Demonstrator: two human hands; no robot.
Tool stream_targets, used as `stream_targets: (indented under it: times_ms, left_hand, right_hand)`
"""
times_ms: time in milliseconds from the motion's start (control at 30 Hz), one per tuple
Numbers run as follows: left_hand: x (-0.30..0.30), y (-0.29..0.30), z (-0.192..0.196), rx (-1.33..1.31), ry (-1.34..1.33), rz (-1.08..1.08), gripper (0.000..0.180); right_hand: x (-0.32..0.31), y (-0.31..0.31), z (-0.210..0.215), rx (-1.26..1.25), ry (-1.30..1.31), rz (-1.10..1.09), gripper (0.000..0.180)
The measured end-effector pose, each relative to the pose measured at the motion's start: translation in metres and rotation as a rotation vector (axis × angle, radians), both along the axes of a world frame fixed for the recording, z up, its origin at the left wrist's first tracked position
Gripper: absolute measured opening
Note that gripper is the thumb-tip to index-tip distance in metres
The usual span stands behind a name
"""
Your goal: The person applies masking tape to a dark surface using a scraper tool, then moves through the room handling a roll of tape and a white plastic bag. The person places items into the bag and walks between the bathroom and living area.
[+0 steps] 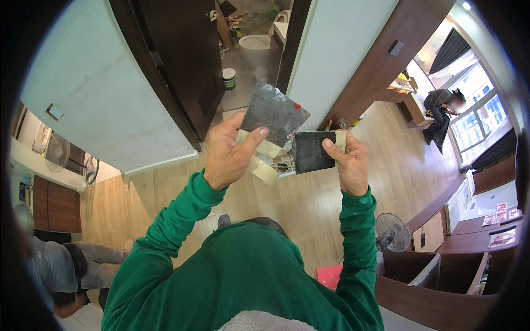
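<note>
My left hand (pixel 227 154) is closed on a grey square spreader (pixel 273 113), its thumb pressed flat on the face. White crust marks the plate's worn edges, and a red spot shows at its right corner. Below it, cream strips (pixel 264 170) stick out beside my fingers; whether they belong to the spreader I cannot tell. My right hand (pixel 352 165) pinches a smaller, darker square spreader (pixel 313 153) by its cream edge (pixel 340 142). The two plates come close together at chest height, the left one tilted. Small items behind the gap between them are too cluttered to name.
Ahead, a dark door (pixel 185 60) stands open to a bathroom with a toilet (pixel 255 48) and a white bucket (pixel 229 78). A standing fan (pixel 393 231) and cabinets (pixel 441 287) are at right. One person (pixel 61 270) is at left, another (pixel 440 110) by the window.
</note>
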State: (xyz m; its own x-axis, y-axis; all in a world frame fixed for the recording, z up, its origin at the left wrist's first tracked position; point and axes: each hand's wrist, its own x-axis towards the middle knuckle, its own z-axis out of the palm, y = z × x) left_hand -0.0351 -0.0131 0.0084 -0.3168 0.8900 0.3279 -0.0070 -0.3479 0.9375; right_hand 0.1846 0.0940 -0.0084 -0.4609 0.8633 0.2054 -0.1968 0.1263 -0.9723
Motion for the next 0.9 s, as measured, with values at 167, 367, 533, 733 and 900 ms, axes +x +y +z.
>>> stream_targets:
  times_ms: [167, 367, 533, 733, 900]
  left_hand:
    - [0.000, 0.002, -0.007, -0.008, -0.041, -0.026, 0.026]
    - [-0.004, 0.009, -0.023, -0.033, -0.103, 0.040, 0.023]
    - [-0.004, 0.012, -0.029, -0.049, -0.192, 0.081, 0.021]
    - [0.009, 0.011, -0.028, -0.004, -0.227, 0.100, 0.019]
    - [0.010, 0.008, -0.030, -0.002, -0.264, 0.098, 0.016]
  right_hand:
    - [-0.003, -0.002, -0.007, -0.013, -0.042, 0.008, 0.009]
    - [0.003, -0.011, -0.002, -0.006, -0.014, -0.005, 0.015]
    - [-0.005, -0.036, -0.001, 0.658, -0.223, -0.308, 0.023]
    - [-0.026, -0.052, -0.009, 1.124, -0.501, -0.403, 0.049]
    - [-0.026, -0.058, -0.011, 1.191, -0.563, -0.390, 0.056]
